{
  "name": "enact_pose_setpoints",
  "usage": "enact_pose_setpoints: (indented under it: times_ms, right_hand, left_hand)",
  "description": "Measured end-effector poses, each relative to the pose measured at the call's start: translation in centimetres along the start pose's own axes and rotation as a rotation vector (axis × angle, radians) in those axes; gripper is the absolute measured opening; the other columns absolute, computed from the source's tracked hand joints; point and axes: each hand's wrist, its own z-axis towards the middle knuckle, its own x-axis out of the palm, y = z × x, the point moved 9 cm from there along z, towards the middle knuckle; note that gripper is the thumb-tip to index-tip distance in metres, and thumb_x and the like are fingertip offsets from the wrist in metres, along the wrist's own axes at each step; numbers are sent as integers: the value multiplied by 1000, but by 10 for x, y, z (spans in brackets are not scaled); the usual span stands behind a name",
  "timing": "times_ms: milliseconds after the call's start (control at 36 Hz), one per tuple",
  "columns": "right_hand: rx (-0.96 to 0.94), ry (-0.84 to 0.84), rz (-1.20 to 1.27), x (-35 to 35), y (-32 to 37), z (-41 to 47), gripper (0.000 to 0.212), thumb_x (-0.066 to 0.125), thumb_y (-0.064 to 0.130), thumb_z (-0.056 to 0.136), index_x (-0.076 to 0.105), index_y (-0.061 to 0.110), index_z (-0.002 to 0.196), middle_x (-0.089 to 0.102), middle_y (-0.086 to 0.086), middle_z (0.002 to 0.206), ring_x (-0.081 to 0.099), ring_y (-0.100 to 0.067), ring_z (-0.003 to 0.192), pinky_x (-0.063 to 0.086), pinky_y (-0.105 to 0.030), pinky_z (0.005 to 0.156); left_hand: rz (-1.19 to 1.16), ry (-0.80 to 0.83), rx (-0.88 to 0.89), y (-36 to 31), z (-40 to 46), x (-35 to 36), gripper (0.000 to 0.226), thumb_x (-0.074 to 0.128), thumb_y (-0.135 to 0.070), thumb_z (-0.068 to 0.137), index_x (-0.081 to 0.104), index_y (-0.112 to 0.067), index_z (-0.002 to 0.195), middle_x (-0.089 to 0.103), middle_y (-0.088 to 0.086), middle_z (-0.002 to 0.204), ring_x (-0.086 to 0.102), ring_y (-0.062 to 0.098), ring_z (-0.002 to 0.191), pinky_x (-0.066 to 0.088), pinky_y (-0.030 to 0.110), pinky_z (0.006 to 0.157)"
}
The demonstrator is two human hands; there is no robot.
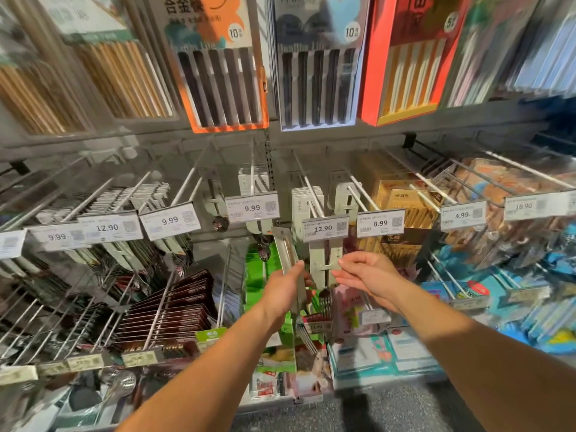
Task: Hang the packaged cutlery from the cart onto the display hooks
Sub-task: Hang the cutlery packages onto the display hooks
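In the head view, just below the 12.90 price tag (324,228), the left hand (285,291) grips a carded fork pack (288,255), tilted, its top left of the tag. The right hand (364,274), fingers loosely extended, touches the hung fork card (324,266) under the tag. Done well, the right hand would steady the hung cards while the left lines its card's hole with the hook tip behind the tag. That hole, the hook tip and the cart cannot be seen
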Motion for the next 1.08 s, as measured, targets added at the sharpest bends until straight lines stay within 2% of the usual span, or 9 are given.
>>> enact_pose_setpoints:
  times_ms: [333, 472, 667, 750, 833, 889, 944, 1028, 1083]
  right_hand:
    - [-65, -25, -91, 8, 12, 7, 16, 69, 4, 88, 61, -3, 101, 70, -25, 100, 74, -27, 85, 62, -29, 72]
    - [-46, -90, -185, 6, 10, 14, 26, 69, 7, 89, 57, -5, 110, 71, -19, 96, 75, -21, 77, 61, -22, 64]
    - [-9, -147, -271, 4, 8, 34, 26, 57, -1, 96, 48, -4, 120, 67, -26, 110, 75, -17, 72, 58, -19, 59]
    - [47, -210, -285, 3, 12, 39, 10, 55, -4, 95, 50, 4, 96, 65, -19, 105, 71, -24, 82, 60, -22, 65]
    - [86, -266, -378, -3, 10, 50, 17, 52, -4, 96, 54, 2, 111, 62, -7, 92, 63, -13, 68, 49, -13, 44]
    - [85, -330, -470, -9, 9, 58, 17, 53, 0, 97, 54, 9, 111, 52, 0, 80, 51, -8, 60, 41, -15, 40]
    - [94, -367, -578, -9, 7, 64, 22, 55, 6, 97, 51, 13, 117, 51, -2, 90, 51, -9, 64, 37, -16, 44]
    - [171, -314, -604, -2, -4, 64, 52, 54, 7, 95, 35, 15, 143, 49, -17, 133, 66, -24, 98, 46, -19, 56]
    - [193, -205, -566, 7, -9, 55, 29, 56, 13, 97, 52, 8, 125, 62, -13, 114, 66, -19, 84, 50, -16, 49]
  left_hand:
    - [-9, -31, 59, -12, 7, -3, 36, 55, -43, 99, 66, -9, 92, 67, 5, 76, 63, 23, 73, 51, 34, 66]
    - [-15, -50, 47, -13, 9, -2, 39, 59, -45, 96, 68, -9, 86, 68, 5, 70, 64, 26, 73, 47, 39, 72]
    - [-29, -120, 69, -19, 18, -7, 28, 56, -40, 99, 68, -17, 93, 74, 1, 75, 68, 20, 69, 51, 30, 62]
    - [-25, -155, 77, -19, 22, -13, 14, 54, -36, 101, 60, -24, 101, 76, 7, 91, 70, 20, 70, 51, 29, 56]
    - [-38, -154, 69, -16, 26, -17, 11, 47, -23, 103, 53, -16, 109, 71, 14, 89, 67, 26, 70, 47, 29, 51]
    - [-46, -127, 50, -12, 28, -17, 9, 44, -17, 104, 52, -13, 107, 71, 12, 87, 67, 28, 74, 49, 31, 52]
    - [-32, -96, 39, -9, 28, -16, 9, 48, -17, 104, 56, -13, 107, 75, 6, 84, 70, 26, 76, 55, 38, 61]
    - [38, -109, 50, -8, 27, -19, 10, 58, -20, 100, 63, -12, 101, 73, 2, 78, 67, 19, 64, 55, 32, 59]
    - [70, -137, 38, -4, 27, -22, 12, 63, -20, 97, 64, -9, 98, 70, 4, 79, 64, 17, 61, 53, 26, 54]
